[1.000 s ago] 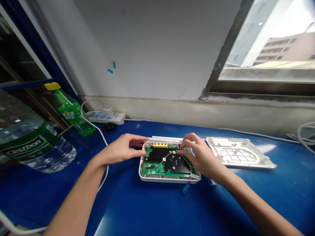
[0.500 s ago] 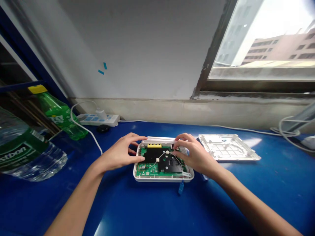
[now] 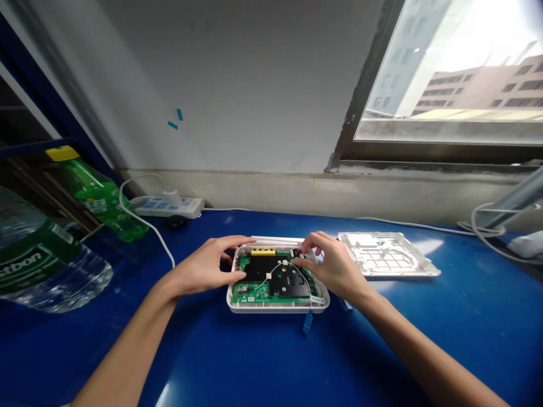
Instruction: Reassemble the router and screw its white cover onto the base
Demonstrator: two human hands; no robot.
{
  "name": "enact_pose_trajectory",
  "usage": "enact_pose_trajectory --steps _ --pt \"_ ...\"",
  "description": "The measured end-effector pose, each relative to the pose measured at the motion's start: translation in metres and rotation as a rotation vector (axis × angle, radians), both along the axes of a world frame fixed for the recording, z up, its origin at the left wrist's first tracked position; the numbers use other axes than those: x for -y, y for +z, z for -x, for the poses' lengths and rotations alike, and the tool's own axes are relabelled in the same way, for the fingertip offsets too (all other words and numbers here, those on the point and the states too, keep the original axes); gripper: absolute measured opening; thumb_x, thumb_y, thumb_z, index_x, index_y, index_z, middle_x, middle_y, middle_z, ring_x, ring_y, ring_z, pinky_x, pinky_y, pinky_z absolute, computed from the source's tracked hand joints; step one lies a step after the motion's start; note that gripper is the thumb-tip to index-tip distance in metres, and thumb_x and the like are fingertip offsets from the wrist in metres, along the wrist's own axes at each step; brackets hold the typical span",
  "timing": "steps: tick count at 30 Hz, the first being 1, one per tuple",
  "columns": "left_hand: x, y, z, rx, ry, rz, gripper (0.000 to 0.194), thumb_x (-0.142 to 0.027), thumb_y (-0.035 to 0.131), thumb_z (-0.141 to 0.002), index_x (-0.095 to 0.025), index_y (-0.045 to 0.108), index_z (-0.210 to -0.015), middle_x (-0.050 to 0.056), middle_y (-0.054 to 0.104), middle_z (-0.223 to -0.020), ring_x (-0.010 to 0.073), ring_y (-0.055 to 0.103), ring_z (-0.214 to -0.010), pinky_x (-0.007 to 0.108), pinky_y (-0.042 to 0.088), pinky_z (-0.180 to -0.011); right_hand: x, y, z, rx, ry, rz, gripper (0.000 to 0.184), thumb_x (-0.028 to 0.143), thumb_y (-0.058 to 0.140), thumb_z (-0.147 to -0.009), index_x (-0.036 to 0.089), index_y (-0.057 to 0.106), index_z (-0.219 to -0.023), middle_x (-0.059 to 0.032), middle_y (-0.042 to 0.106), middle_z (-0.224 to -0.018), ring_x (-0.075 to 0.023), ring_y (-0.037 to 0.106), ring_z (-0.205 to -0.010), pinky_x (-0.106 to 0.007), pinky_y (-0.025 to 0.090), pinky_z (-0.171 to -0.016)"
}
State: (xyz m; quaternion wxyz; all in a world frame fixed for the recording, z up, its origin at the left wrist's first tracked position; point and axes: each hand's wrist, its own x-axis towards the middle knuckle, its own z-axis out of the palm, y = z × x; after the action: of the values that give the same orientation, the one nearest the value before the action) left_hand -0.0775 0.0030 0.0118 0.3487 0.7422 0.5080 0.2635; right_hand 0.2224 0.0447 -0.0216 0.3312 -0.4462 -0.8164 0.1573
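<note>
An opened white router base [image 3: 271, 307] lies on the blue table [image 3: 263, 362]. Inside it sit a green circuit board [image 3: 250, 291], a black shield, yellow ports and a thin white wire. My left hand [image 3: 206, 265] grips the base's left rim, thumb on the board's edge, fingers curled over the far corner. My right hand [image 3: 333, 265] rests on the right side, its fingertips pinched at the board's far right corner near the wire. What they pinch is too small to make out.
The removed white cover [image 3: 386, 255] lies to the right of the router. A green soda bottle [image 3: 102, 198] and a large water bottle [image 3: 42, 260] lie at the left. A power strip [image 3: 167, 207] with a white cable sits by the wall. Cables [image 3: 492, 229] lie at far right.
My left fingers have lifted and curled over the router's far left corner. My right fingers have shifted slightly at the far right corner. The view has drifted right.
</note>
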Motion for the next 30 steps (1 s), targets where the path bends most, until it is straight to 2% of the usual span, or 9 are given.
enact_pose_trajectory --steps 7,12,16,20,23,28,30 --pt "0.0023 0.0025 -0.0002 -0.016 -0.097 -0.056 0.075 -0.015 0.078 -0.070 -0.031 0.062 -0.142 0.002 0.061 -0.147 0.0281 0.059 -0.132 0.037 0.049 -0.110 -0.0018 -0.0010 -0.0010 0.048 -0.002 -0.051 0.026 0.025 0.085 -0.081 0.021 0.059 -0.082 -0.0014 0.065 -0.088 -0.0201 0.060 -0.080 -0.031 0.044 -0.069" --pt "0.0027 0.0047 -0.0041 -0.104 -0.115 -0.131 0.081 -0.014 0.080 -0.064 -0.030 0.060 -0.141 0.000 0.066 -0.140 0.0253 0.066 -0.122 0.032 0.051 -0.105 0.0002 -0.0007 -0.0012 0.072 0.029 -0.070 0.021 0.023 0.082 -0.083 0.022 0.061 -0.083 -0.0029 0.065 -0.090 -0.0224 0.060 -0.084 -0.034 0.047 -0.073" --pt "0.0043 0.0057 -0.0055 -0.115 -0.117 -0.122 0.084 -0.014 0.080 -0.065 -0.031 0.056 -0.143 -0.002 0.070 -0.132 0.0236 0.070 -0.115 0.031 0.053 -0.103 0.0022 -0.0022 -0.0016 0.097 0.075 -0.093 0.013 0.021 0.075 -0.089 0.023 0.062 -0.089 -0.0042 0.066 -0.096 -0.0243 0.060 -0.090 -0.040 0.048 -0.082" --pt "0.0048 0.0069 -0.0036 -0.083 -0.129 -0.079 0.080 -0.017 0.079 -0.069 -0.032 0.054 -0.143 -0.001 0.067 -0.138 0.0237 0.068 -0.120 0.032 0.051 -0.107 0.0004 -0.0046 -0.0036 0.135 0.138 -0.128 0.005 0.023 0.071 -0.094 0.025 0.068 -0.097 -0.0058 0.066 -0.109 -0.0248 0.060 -0.097 -0.045 0.048 -0.093" --pt "0.0051 0.0073 -0.0030 -0.061 -0.139 -0.064 0.076 -0.018 0.079 -0.071 -0.032 0.056 -0.142 0.000 0.066 -0.138 0.0236 0.066 -0.122 0.033 0.049 -0.110 -0.0001 -0.0053 -0.0046 0.171 0.153 -0.159 0.006 0.024 0.066 -0.097 0.025 0.070 -0.102 -0.0075 0.064 -0.116 -0.0258 0.058 -0.101 -0.046 0.048 -0.094" --pt "0.0061 0.0071 -0.0062 -0.046 -0.128 -0.079 0.078 -0.013 0.078 -0.067 -0.030 0.057 -0.140 0.001 0.067 -0.135 0.0232 0.067 -0.119 0.033 0.050 -0.108 0.0029 -0.0014 -0.0025 0.217 0.114 -0.119 0.002 0.022 0.067 -0.096 0.024 0.067 -0.097 -0.0058 0.067 -0.103 -0.0256 0.058 -0.095 -0.044 0.048 -0.089" --pt "0.0060 0.0071 -0.0072 -0.050 -0.123 -0.090 0.076 -0.012 0.077 -0.067 -0.029 0.057 -0.139 0.001 0.068 -0.135 0.0234 0.068 -0.118 0.034 0.050 -0.108 0.0041 0.0008 -0.0005 0.213 0.077 -0.093 0.006 0.022 0.071 -0.093 0.023 0.065 -0.093 -0.0050 0.066 -0.098 -0.0254 0.058 -0.092 -0.042 0.048 -0.085"
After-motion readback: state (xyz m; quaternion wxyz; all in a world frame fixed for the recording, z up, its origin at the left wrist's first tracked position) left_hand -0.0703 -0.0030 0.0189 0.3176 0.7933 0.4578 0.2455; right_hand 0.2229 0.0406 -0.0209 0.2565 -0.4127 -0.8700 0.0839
